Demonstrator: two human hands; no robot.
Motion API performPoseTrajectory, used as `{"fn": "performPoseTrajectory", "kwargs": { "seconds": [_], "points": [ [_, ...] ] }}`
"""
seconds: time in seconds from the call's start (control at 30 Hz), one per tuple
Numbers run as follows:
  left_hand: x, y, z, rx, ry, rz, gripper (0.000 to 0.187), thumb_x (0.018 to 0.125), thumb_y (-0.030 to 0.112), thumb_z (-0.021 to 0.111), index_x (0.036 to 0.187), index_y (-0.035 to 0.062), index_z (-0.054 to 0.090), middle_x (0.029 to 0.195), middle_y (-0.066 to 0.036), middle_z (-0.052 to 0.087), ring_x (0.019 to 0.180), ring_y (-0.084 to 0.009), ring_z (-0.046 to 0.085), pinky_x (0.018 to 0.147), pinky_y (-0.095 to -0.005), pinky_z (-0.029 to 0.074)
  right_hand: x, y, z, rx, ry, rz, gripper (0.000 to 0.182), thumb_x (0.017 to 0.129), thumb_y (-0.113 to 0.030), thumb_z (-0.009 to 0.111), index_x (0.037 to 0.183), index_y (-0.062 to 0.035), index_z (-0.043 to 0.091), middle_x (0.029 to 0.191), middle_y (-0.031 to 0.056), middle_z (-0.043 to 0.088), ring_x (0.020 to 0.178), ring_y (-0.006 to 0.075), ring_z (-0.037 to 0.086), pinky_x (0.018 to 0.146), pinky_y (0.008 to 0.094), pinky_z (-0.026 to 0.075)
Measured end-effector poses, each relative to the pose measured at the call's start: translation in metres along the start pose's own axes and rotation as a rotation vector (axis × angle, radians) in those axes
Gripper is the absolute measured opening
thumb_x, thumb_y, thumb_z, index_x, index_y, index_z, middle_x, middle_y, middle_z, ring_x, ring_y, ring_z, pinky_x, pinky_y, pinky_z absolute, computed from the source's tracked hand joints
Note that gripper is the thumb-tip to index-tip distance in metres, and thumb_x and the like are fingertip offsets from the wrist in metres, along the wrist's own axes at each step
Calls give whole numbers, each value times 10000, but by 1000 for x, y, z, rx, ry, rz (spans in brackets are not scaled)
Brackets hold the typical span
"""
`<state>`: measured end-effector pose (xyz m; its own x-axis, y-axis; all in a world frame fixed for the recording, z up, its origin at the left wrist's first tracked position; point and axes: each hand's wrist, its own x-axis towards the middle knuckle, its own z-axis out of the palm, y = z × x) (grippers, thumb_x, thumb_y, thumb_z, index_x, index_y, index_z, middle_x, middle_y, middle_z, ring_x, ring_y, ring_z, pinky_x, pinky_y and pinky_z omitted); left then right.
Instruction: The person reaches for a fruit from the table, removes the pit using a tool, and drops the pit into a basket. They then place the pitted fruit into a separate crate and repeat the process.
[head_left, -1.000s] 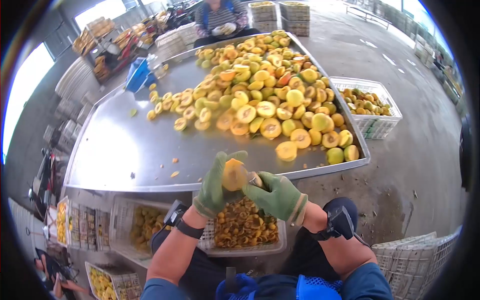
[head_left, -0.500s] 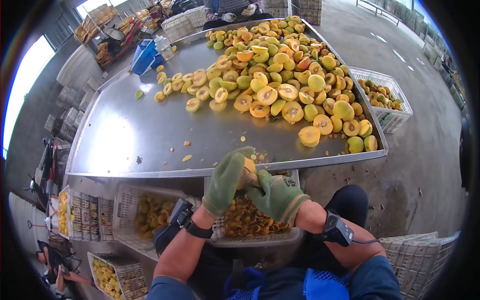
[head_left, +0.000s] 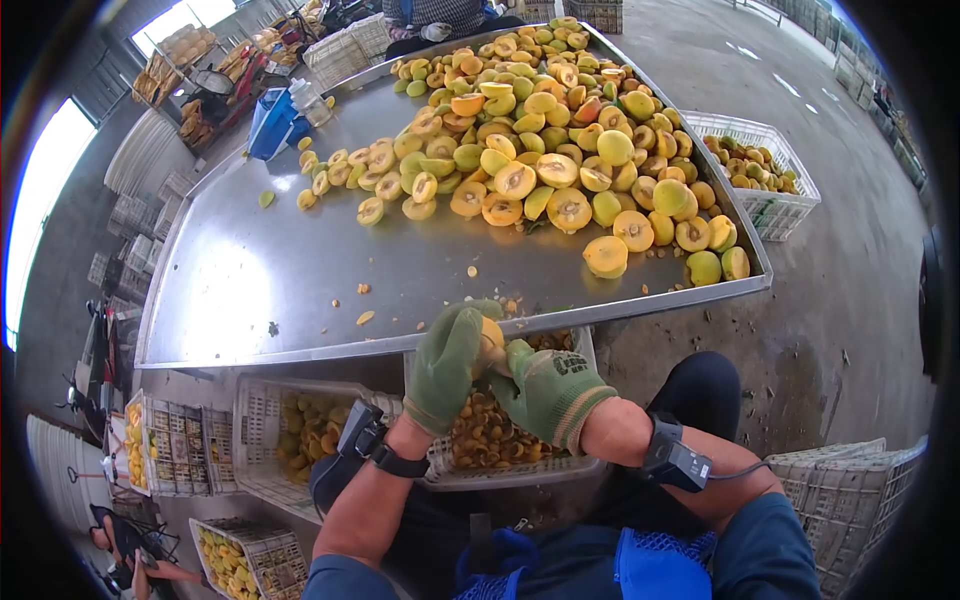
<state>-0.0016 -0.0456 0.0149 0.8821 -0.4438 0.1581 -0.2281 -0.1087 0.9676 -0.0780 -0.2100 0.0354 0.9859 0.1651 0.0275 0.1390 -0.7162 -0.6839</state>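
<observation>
My left hand (head_left: 446,368), in a green knit glove, is closed around a yellow peach half (head_left: 490,343). My right hand (head_left: 553,390), gloved alike, has its fingers curled against the fruit's right side; whatever they may grip is hidden. Both hands are together at the near rim of a metal tray table (head_left: 300,300), above a white crate (head_left: 520,478). Brownish-orange pieces (head_left: 500,440) lie in that crate. Across the table spreads a heap of halved yellow-green peaches (head_left: 540,110), some showing pits. A few loose bits (head_left: 365,317) lie on the metal nearer me.
A blue container (head_left: 278,125) and a clear bottle (head_left: 310,103) stand at the table's far left. Fruit-filled crates are at right (head_left: 775,215) and left (head_left: 250,430). Stacked crates (head_left: 840,500) sit at lower right. Another person (head_left: 435,18) sits across the table.
My view has shifted slightly, so the table and heap sit a little further left. Both hands stay together on the peach half, which now shows at a slightly different angle.
</observation>
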Motion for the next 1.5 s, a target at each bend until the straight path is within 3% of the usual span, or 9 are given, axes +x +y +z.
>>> {"fn": "performPoseTrajectory", "kwargs": {
  "seconds": [0.23,0.5,0.6,0.7,0.8,0.9,1.03,1.13,1.5],
  "points": [
    [2,29,6,-124,54,-255,327,1080,237,499,1192,-16,675,1108,-91,713,986,-143,644,899,-302,524,-1,-1,-4,-36,-19,59,315,978,-314,602,1117,-32,617,889,214,719,821,403,706,727,511,547],
    [0,28,5,7,70,-187,312,1079,227,502,1170,-6,689,1101,-89,723,971,-147,652,888,-306,527,1,4,7,46,42,-17,260,967,-279,625,1131,-79,651,850,210,688,750,427,667,662,520,511],
    [-2,31,3,71,77,-79,323,1084,240,501,1188,-9,679,1112,-95,722,994,-153,654,908,-314,524,2,-3,0,94,-44,20,292,980,-314,591,1139,-82,668,960,217,720,876,416,696,776,521,546],
    [-3,28,2,168,76,14,344,1091,262,491,1205,-10,669,1133,-101,721,1023,-165,656,926,-324,520,1,4,13,163,25,-44,226,962,-233,620,1142,-104,662,879,207,686,775,443,657,669,513,513],
    [-1,15,-3,223,46,86,373,1095,283,485,1260,-13,643,1200,-118,700,1065,-180,649,953,-337,515,5,13,20,260,-5,-28,227,973,-267,628,1098,-84,676,797,155,686,688,338,679,626,433,523],
    [-2,18,-10,-73,-29,20,403,1071,227,507,1382,-25,552,1292,-157,652,1068,-204,659,940,-352,526,14,17,7,729,-391,252,302,1001,-346,604,1035,-56,678,720,55,648,607,165,635,572,326,503],
    [0,3,-9,-61,-63,212,516,1057,194,496,1515,-26,407,1465,-172,521,1205,-227,594,1037,-367,482,19,8,-32,946,-479,399,365,1000,-426,594,954,-67,642,688,18,584,437,117,512,356,286,409],
    [-6,1,-1,-21,-23,135,631,1088,402,469,1546,-9,330,1457,-161,529,1310,-250,548,1094,-395,462,16,2,-42,1081,-559,443,379,986,-431,610,935,-56,634,673,20,580,437,123,516,371,290,422],
    [0,11,-18,-50,-143,51,495,1080,383,477,1338,-25,588,1224,-131,682,1050,-190,673,937,-341,544,18,8,-42,1051,-829,412,369,1002,-424,600,937,-63,638,605,-21,524,407,86,458,361,259,383]
  ]
}}
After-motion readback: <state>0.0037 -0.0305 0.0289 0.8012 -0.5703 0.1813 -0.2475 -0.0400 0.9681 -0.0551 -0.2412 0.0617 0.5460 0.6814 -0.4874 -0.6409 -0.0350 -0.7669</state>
